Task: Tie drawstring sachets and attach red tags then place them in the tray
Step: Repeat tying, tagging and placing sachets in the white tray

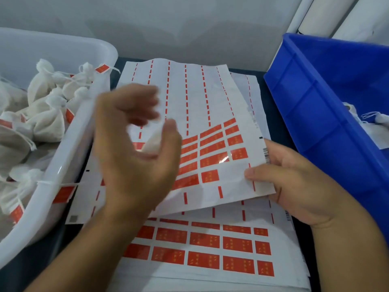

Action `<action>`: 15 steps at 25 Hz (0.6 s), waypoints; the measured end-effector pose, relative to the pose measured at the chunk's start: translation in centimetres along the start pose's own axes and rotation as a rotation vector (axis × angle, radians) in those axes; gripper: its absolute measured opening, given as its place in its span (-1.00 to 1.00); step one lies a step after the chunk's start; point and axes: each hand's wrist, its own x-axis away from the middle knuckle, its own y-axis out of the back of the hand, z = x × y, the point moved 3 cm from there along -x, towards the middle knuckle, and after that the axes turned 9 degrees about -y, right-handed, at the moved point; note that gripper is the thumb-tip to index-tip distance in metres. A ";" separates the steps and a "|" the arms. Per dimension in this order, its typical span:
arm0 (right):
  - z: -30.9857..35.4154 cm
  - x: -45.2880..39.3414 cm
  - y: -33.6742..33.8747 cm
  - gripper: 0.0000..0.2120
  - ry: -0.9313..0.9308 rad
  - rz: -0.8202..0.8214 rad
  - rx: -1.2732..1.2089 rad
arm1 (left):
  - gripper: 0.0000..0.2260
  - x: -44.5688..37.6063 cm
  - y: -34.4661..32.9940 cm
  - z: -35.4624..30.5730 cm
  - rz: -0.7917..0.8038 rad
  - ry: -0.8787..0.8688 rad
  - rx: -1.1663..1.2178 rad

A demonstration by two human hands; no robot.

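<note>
The right hand [294,180] pinches the top sticker sheet [202,114] by its edge, while the blurred left hand [134,152] hovers above it, fingers loosely spread.

A pale grey wall [168,24] rises behind a dark tabletop [273,114], white pipes [315,13] standing at right.

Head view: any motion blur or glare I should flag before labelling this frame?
Head view: left hand is motion-blurred, fingers smeared, so its grip is unclear; right hand is sharp, pinching the top sticker sheet; a small glare patch sits on one red sticker; the white tray and blue bin bow at the wide-angle edges.
</note>
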 end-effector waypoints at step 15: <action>-0.2 -1.7 -2.6 -0.54 0.042 -0.123 -0.318 | -0.64 2.5 -2.1 0.7 0.951 0.307 0.090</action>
